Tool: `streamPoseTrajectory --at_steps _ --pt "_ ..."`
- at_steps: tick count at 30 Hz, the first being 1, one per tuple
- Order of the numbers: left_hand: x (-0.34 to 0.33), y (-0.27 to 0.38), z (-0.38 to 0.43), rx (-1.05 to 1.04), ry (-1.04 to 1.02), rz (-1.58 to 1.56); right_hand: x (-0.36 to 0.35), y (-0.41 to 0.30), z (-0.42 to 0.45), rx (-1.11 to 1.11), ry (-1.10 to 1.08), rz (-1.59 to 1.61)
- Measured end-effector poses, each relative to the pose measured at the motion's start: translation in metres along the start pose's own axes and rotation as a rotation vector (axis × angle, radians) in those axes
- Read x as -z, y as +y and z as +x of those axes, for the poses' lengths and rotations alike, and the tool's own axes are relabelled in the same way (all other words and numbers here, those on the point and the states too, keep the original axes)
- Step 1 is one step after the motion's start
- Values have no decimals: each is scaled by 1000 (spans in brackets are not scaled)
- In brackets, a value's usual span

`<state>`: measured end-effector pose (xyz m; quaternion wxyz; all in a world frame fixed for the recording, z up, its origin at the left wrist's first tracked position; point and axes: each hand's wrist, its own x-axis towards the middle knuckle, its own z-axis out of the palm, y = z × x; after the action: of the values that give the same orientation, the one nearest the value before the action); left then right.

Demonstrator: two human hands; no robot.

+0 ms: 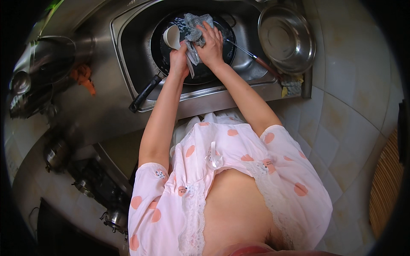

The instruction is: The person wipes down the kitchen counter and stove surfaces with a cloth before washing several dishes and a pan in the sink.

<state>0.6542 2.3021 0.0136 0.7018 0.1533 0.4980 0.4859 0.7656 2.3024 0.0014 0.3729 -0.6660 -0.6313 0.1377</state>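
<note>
My left hand (179,64) grips a white ladle (173,36) by its handle, with the bowl tilted up beyond my fingers. In my right hand (211,48) is a bunched grey mesh cloth (198,24), part of which hangs against the ladle's handle. Both hands are over a dark frying pan (205,78) in the steel sink (134,41). Water glistens inside the pan. Its black handle (145,93) crosses the sink's near left rim. A metal utensil with a brown handle (266,66) leans out of the pan to the right; its head is hidden.
Right of the sink stands a stainless steel basin (282,38), with a yellow and grey cloth (292,85) near it. An orange cloth (84,77) lies on the left counter (105,105) beside shiny metal cookware (53,57). Gas burners (85,185) are at lower left.
</note>
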Motion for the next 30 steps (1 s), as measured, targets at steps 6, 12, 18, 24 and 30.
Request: streamPoseTrajectory --at_steps 6,12,18,24,30 --pt "17 19 1 5 63 246 17 39 27 -314 -633 626" --pt "8 21 -6 -24 -36 -121 0 36 19 -660 -61 782" --pt "17 -1 1 -146 179 -180 -14 -4 -21 -617 -268 643" --pt "49 21 -4 52 -19 497 -5 5 -22 -496 -166 476" --pt "31 25 -9 23 -23 261 -10 22 4 -438 -147 294"
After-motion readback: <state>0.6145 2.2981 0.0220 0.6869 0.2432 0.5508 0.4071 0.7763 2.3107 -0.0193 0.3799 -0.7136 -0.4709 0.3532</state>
